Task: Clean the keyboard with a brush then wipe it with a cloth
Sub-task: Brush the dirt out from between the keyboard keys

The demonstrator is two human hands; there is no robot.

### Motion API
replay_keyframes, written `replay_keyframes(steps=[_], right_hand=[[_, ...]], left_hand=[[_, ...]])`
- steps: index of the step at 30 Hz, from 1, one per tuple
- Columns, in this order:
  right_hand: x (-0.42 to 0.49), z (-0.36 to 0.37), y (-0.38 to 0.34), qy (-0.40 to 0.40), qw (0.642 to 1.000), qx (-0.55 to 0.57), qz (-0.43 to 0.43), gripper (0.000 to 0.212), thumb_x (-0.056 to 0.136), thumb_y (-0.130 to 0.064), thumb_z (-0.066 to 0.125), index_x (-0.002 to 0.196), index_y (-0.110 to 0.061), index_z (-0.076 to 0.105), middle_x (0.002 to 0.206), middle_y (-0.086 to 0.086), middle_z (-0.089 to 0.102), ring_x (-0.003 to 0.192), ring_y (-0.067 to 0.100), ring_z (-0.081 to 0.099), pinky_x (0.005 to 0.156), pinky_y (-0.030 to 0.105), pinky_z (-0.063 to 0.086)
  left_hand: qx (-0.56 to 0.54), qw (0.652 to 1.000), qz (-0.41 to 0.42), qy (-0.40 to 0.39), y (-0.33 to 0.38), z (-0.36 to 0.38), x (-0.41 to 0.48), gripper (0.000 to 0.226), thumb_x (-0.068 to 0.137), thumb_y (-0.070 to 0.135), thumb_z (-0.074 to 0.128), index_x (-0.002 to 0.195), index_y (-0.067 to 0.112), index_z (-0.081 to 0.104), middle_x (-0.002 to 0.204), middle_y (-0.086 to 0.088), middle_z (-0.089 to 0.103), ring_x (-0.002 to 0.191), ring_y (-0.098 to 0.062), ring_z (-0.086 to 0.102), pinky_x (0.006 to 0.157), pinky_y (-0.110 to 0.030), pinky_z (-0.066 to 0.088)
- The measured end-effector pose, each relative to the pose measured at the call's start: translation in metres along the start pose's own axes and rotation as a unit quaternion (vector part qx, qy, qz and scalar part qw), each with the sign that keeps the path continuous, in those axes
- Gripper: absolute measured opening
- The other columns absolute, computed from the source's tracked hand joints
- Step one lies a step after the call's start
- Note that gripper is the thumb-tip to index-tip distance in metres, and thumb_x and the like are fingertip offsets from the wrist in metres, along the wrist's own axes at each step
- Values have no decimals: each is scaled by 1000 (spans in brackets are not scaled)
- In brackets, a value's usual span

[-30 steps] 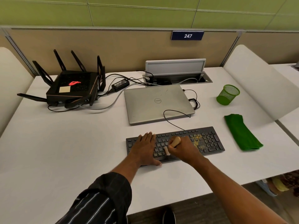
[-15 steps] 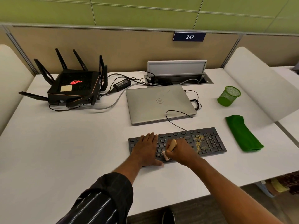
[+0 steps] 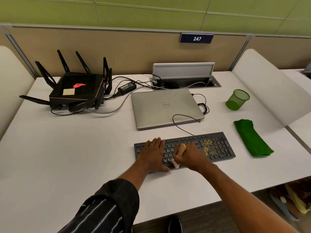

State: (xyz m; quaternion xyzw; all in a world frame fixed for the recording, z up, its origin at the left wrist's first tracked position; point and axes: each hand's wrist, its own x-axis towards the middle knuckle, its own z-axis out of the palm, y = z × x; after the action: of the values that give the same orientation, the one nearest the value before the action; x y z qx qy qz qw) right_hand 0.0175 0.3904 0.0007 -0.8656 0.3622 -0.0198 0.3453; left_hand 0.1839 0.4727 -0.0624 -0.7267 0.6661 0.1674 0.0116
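Right hand clenched round rounded pale-wood handle of brush, whitish bristle end poking out below the fist, down on the near key rows; bristle tip blurred. Left hand just left of it, flat, fingers straight, pressed palm-down on left half of keyboard. Keyboard: dark matte plastic, slim rectangle, flat on smooth white desk; middle keys hidden under both hands. Yellow gritty crumbs scattered over keys just right of right hand. Thin black cable looping from keyboard's far edge, beyond the hands, onto closed silver laptop. Folded green cloth, soft long strip, well right of right hand, on desk, apart from keyboard. Green wire-mesh cup beyond and right of right hand, round; contents impossible to tell. Recessed cable box beyond laptop, grey lid flipped up, plugs and cords inside, details dim. Black angular router far beyond and left of left hand, stick antennas, red glowing logo, yellowish square note on top; black power brick just beside it. Dark striped sleeve on left forearm, cut off by bottom edge; right forearm bare, also cut off. Dark rounded shape below desk edge, nearer than both hands, hard to identify.
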Motion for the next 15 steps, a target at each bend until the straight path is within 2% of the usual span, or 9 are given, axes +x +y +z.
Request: replay_keyframes(steps=[1,6,11,13,15], right_hand=[[0,-1,0,2,1000,-4,0,15,83,-8,66,68,-10,66,62,4,66,51,14,59,52,26,50],[-1,-4,-4,46,999,21,-3,7,88,-11,67,82,-10,72,68,-3,68,56,-4,58,52,11,45],[1,2,-4,-19,999,8,-30,15,82,-6,66,70,-15,70,66,-3,69,55,1,60,51,15,46],[4,1,-4,-21,999,-2,-25,22,80,-7,65,65,-23,65,65,-2,68,54,2,60,51,19,48],[5,-1,-5,-4,1000,-3,-18,19,82,-9,65,69,-23,67,65,-5,68,54,1,60,51,15,47]], left_hand=[[-1,1000,0,0,0,0,-1,129,78,76,65,161,7,-5,170,-15,-2,157,-30,-2,127,-50,5],[-2,1000,-1,0,-3,0,-1,130,76,78,66,161,7,-4,170,-15,-1,157,-30,0,126,-51,7],[-2,1000,-1,-1,-4,0,-3,129,78,77,65,161,8,-5,170,-14,-3,157,-29,-2,127,-49,6],[-3,1000,-3,0,-6,0,-4,128,78,77,65,161,8,-5,170,-13,-3,157,-28,-2,127,-48,5],[-4,1000,-4,1,-7,-1,-5,129,78,77,65,161,8,-4,170,-13,-3,157,-28,-2,127,-48,5]])
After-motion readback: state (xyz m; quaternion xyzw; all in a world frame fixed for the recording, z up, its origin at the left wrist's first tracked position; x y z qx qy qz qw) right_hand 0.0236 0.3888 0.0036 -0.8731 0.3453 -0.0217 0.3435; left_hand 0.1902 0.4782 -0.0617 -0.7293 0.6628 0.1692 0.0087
